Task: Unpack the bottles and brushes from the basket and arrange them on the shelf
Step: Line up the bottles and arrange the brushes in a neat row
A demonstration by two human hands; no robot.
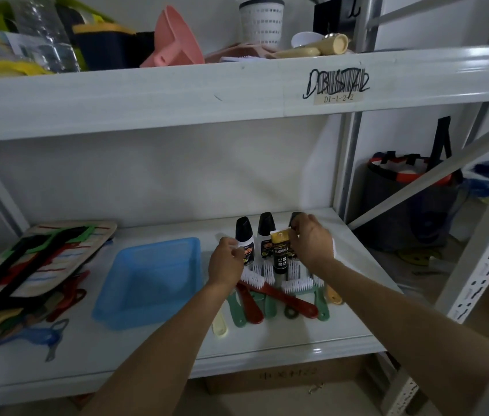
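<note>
The blue basket (150,280) sits on the lower shelf (297,337) and looks empty. To its right stand two white bottles with black caps (244,235) (265,229) and a black and gold tube (280,253). A third bottle's black cap (295,216) peeks above my right hand (312,240), whose fingers curl around it, the thumb near the tube's top. My left hand (226,261) has its fingertips closed against the left bottle's lower side. Several brushes (294,285) with white bristles and red, green and cream handles lie in front of the bottles.
A striped mat with black straps (36,259) and red and blue utensils (43,337) lie left of the basket. The upper shelf (147,94) carries a pink funnel, containers and a clear bottle. A dark bag (408,205) stands on the floor at right behind a slanted brace.
</note>
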